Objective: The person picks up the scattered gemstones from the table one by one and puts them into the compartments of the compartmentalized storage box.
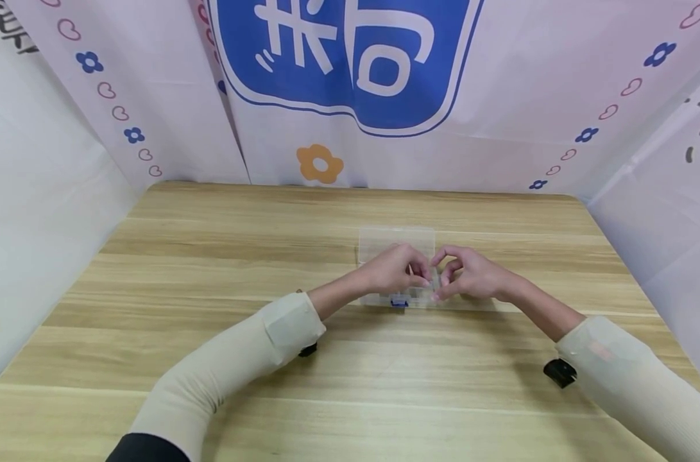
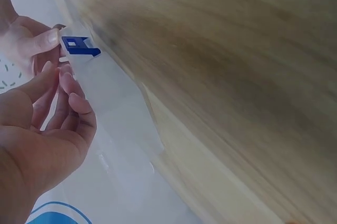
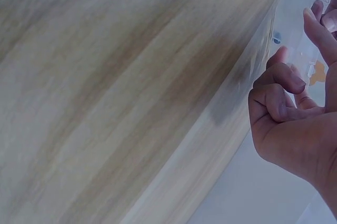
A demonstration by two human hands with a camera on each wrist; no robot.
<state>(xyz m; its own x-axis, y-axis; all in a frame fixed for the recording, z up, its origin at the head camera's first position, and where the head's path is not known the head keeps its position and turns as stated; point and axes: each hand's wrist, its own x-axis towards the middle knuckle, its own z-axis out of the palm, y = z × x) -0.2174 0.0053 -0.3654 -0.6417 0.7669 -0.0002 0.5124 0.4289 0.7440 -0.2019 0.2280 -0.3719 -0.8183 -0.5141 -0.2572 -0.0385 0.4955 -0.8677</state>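
Note:
A clear plastic box [image 1: 373, 299] lies on the table with its see-through lid [image 1: 378, 239] raised at the back. A blue latch [image 1: 399, 303] sits on its near side and shows again as a blue clip [image 2: 79, 46] in the left wrist view. Over the box's right part, my left hand [image 1: 392, 269] pinches a small clear piece between thumb and forefinger; its outline is mostly hidden. My right hand [image 1: 471, 274] grips the box's right end, thumb at the near side and forefinger farther back. Its other fingers [image 3: 274, 97] are curled in the right wrist view.
The wooden table [image 1: 211, 256] reaches back to a printed white cloth [image 1: 500, 115]. Black wrist-mounted parts [image 1: 560, 373] hang below the pale sleeves [image 1: 240, 353]. White cloth also hangs at both sides.

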